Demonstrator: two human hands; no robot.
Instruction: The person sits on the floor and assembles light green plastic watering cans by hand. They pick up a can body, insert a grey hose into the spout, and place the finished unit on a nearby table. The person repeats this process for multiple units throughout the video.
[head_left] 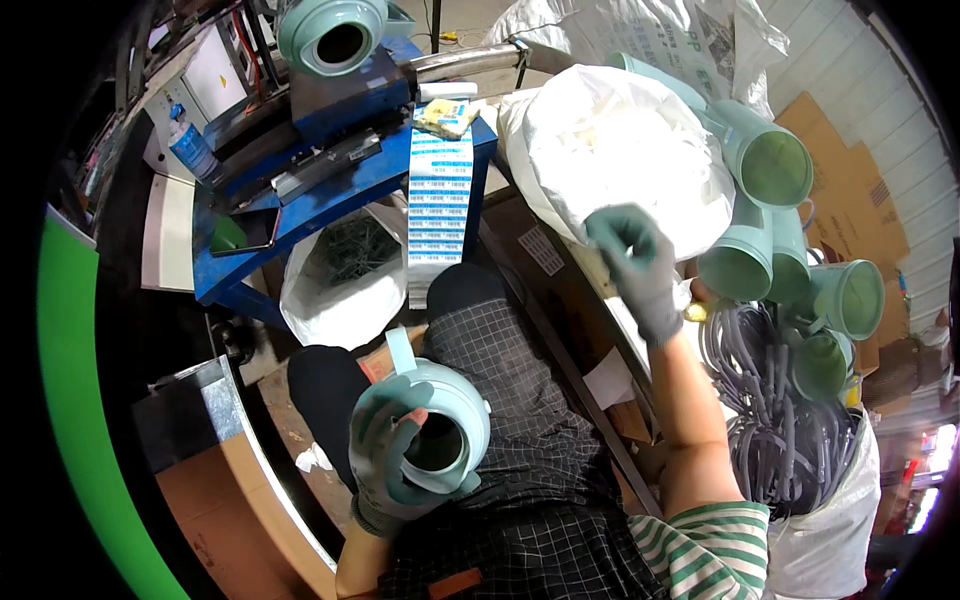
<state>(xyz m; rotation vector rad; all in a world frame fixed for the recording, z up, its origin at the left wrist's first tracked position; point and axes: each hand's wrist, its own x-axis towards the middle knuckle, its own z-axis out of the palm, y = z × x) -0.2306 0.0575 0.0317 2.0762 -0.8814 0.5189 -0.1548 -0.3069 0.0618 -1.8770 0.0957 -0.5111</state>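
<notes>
My left hand (385, 455), in a grey glove with green coating and a bare thumb tip, grips a pale green plastic jug (470, 400). The jug lies tilted over my lap, its round dark opening facing up and its handle pointing away. To the right, my gloved right hand (637, 262) is raised at the near edge of a large white bag (560, 150). Motion blurs its fingers; they look curled, but whether anything is in them does not show. White pieces (640, 140) fill the bag, too bright to make out.
Several pale green jug bodies (740, 255) are stacked at the right, above a bundle of grey tubing (760, 400). At the left stands a blue bench (300, 245) with a label sheet (440, 200), a phone (245, 232) and another jug (335, 35). Below sits a white sack (335, 300).
</notes>
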